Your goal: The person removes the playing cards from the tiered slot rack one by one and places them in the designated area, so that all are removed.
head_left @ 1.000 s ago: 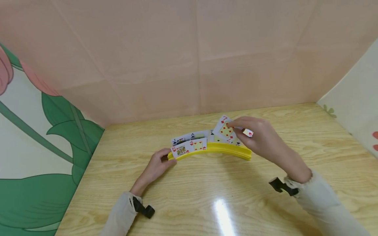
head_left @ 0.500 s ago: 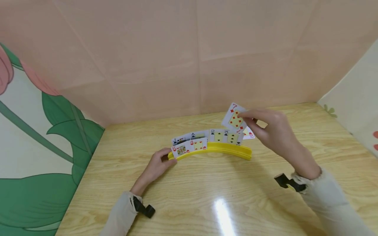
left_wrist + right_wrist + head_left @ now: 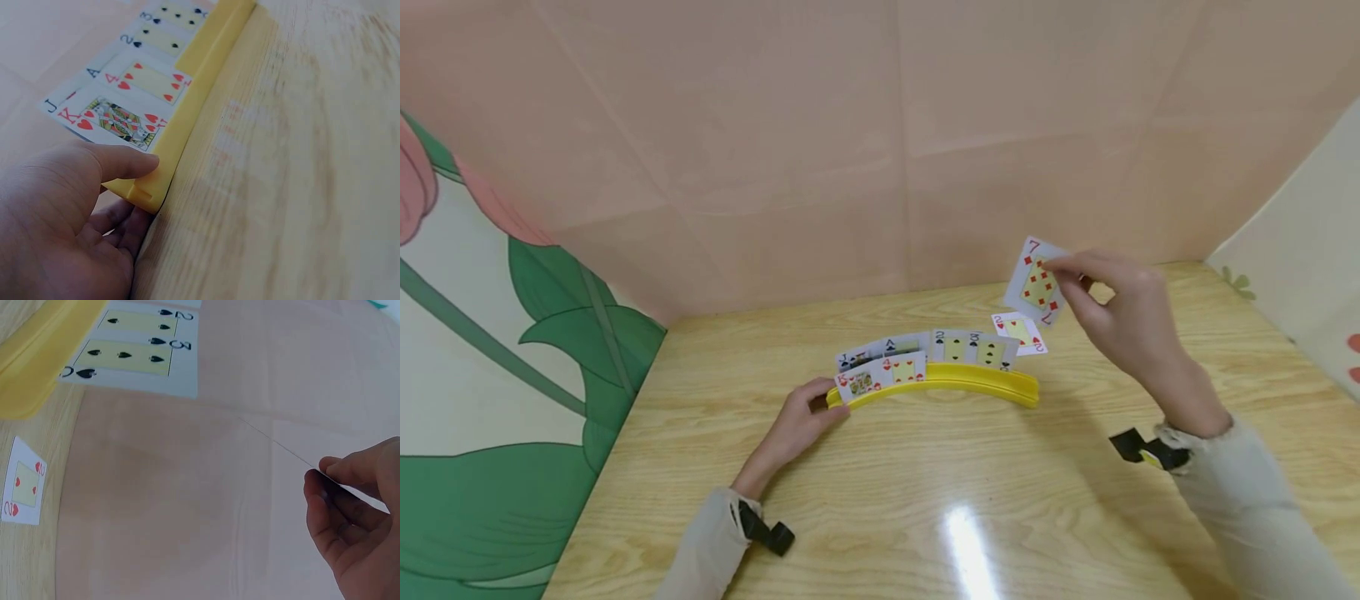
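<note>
My left hand (image 3: pixel 797 421) grips the left end of a yellow curved card holder (image 3: pixel 973 377), its thumb on the front face and fingers behind in the left wrist view. My right hand (image 3: pixel 1127 312) pinches the seven of diamonds (image 3: pixel 1030 287) by its right side, raised behind the holder's right part; the right wrist view shows this card edge-on. In the holder's front row stand the king of hearts (image 3: pixel 119 122) and four of hearts (image 3: pixel 147 82). Behind them are a jack and an ace, partly hidden. Farther right stand the two of spades (image 3: pixel 953 347) and three of spades (image 3: pixel 992 351).
The two of hearts (image 3: pixel 1021 335) lies face up on the wooden table (image 3: pixel 880 483), behind the holder's right end. A pinkish sheet (image 3: pixel 820 167) rises along the table's back edge. Patterned panels (image 3: pixel 467 367) stand at the left and right.
The seven of diamonds, in my right hand, has moved right and up, away from the holder. The two and three of spades and the two of hearts are uncovered. My left hand stays put.
</note>
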A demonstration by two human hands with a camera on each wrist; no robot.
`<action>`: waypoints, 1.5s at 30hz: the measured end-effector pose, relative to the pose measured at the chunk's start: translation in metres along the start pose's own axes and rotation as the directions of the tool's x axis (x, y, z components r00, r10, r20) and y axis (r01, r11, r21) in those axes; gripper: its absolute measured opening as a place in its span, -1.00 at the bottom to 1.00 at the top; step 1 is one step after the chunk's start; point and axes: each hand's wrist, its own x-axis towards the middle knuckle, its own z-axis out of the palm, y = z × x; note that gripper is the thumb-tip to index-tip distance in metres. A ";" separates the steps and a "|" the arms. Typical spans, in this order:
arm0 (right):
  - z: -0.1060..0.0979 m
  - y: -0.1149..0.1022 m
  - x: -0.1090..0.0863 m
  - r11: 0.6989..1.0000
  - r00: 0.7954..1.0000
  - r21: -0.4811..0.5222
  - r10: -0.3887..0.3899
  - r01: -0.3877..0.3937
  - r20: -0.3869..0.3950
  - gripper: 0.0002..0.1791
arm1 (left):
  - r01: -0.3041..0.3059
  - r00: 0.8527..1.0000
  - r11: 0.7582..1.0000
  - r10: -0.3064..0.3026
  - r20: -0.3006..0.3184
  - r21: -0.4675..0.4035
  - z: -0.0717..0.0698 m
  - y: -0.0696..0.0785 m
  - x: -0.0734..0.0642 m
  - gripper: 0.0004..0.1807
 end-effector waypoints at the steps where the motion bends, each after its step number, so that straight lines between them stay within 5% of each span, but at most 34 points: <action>1: -0.001 0.002 0.000 1.000 1.000 -0.009 0.006 -0.006 -0.004 -0.76 | 0.001 1.000 1.000 -0.001 -0.001 -0.002 0.000 0.000 0.000 -0.62; 7: -0.004 0.014 0.001 0.994 0.996 -0.084 0.080 -0.076 0.046 -0.75 | 0.008 1.000 1.000 -0.008 -0.005 -0.005 -0.002 0.001 0.000 -0.63; 15: -0.004 0.029 -0.003 0.982 0.965 -0.103 0.175 -0.157 0.196 -0.67 | 0.001 1.000 1.000 -0.001 -0.010 -0.005 -0.002 -0.002 0.000 -0.65; 28: 0.000 0.059 -0.012 0.970 0.955 -0.107 0.236 -0.220 0.181 -0.75 | 0.006 1.000 1.000 -0.006 -0.005 0.002 -0.001 -0.002 0.001 -0.64; 32: 0.001 0.068 -0.016 0.957 0.928 -0.117 0.287 -0.266 0.236 -0.76 | 0.015 1.000 1.000 -0.015 -0.006 -0.002 -0.001 -0.001 0.001 -0.65; 39: 0.000 0.085 -0.023 0.907 0.828 -0.156 0.420 -0.391 0.371 -0.61 | 0.004 1.000 1.000 -0.004 -0.005 -0.001 -0.001 -0.001 0.001 -0.65; 45: 0.002 0.096 -0.030 0.905 0.824 -0.165 0.424 -0.391 0.376 -0.60 | 0.001 1.000 1.000 -0.001 0.001 -0.011 0.000 0.001 0.001 -0.65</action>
